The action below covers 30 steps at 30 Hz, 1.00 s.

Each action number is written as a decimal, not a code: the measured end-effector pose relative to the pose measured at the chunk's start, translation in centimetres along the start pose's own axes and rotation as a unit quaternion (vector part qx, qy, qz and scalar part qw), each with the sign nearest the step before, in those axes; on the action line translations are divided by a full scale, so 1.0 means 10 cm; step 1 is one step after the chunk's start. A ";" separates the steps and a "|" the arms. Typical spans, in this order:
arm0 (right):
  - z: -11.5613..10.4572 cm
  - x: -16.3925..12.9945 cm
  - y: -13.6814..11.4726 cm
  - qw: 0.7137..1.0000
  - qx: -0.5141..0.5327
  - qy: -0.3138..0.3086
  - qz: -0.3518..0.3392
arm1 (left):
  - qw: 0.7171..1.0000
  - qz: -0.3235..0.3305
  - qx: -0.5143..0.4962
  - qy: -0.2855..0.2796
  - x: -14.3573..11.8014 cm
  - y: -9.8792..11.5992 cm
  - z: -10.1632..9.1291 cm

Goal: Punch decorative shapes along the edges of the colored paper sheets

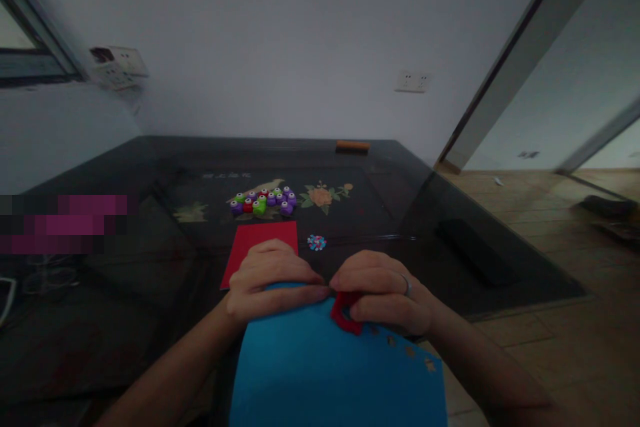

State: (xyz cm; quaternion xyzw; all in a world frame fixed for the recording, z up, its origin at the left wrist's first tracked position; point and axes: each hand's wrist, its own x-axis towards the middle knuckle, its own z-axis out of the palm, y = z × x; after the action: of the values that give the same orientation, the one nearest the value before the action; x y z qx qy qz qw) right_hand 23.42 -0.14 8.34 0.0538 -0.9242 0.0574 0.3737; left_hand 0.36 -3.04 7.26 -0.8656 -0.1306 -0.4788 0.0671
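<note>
My left hand (280, 280) pinches the top edge of a blue sheet of paper (320, 367) between thumb and fingers. My right hand (385, 290), with a ring on one finger, is closed around a small red paper punch (346, 313) set at that same edge. A row of small cut-out holes (410, 351) runs along the edge to the right of the punch. Beyond my left hand lies a red sheet (265, 237), partly covered by it. A small pile of blue, white and pink paper bits (317, 242) sits on the table past my hands.
Several small purple, green and red pieces with white tops (265, 200) are grouped on the dark glossy table (390, 213). An orange-brown bar (353, 146) lies at the far edge. Cables (50, 273) are at the left; a black flat object (475, 250) lies at the right.
</note>
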 end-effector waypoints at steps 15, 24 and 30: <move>0.17 -0.06 0.03 0.984 0.082 0.145 0.066 | 0.999 -0.037 -0.009 -0.011 -0.14 -0.02 0.02; 0.31 -0.03 0.23 0.956 0.163 0.201 0.136 | 0.992 -0.114 0.004 0.060 -0.09 -0.02 0.13; 0.31 0.08 0.39 0.923 0.201 0.187 0.268 | 0.982 -0.180 0.015 0.059 -0.20 -0.15 0.13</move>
State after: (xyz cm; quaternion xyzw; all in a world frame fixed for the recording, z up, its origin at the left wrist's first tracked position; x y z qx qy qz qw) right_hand 20.20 3.18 6.39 -0.1333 -0.7864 0.3493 0.4917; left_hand -0.03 -1.62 4.82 -0.7973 -0.2871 -0.5309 -0.0001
